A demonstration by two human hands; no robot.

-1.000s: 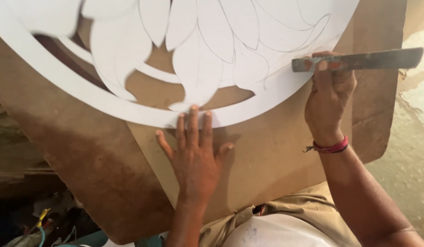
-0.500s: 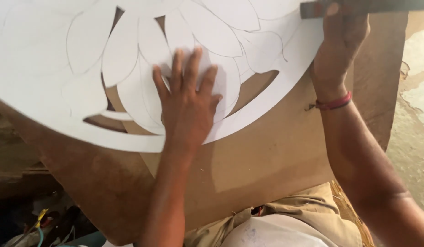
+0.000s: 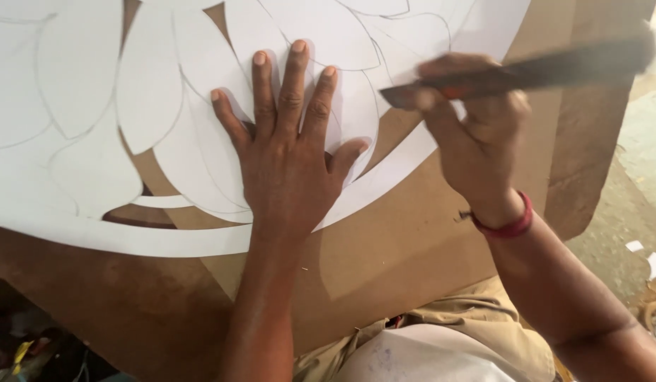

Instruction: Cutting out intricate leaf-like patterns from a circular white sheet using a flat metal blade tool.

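Note:
A large white cut-out sheet [image 3: 80,92] with pencilled petal shapes and a round outer band lies on a brown board [image 3: 413,247]. My left hand [image 3: 289,155] presses flat on the sheet's petals, fingers spread. My right hand [image 3: 476,134], a red band at its wrist, grips a long dark flat blade [image 3: 540,71] that points left, its tip just above the sheet near my left thumb. The blade is motion-blurred.
The brown board's right edge [image 3: 597,170] drops off to a dusty grey floor [image 3: 643,163] with white scraps [image 3: 650,262]. Dark clutter with a yellow item [image 3: 24,350] sits at the lower left. My beige clothing [image 3: 427,346] fills the bottom middle.
My left hand slid up from the sheet's outer band onto the petals. My right hand came back down and left with the blade, close to my left thumb.

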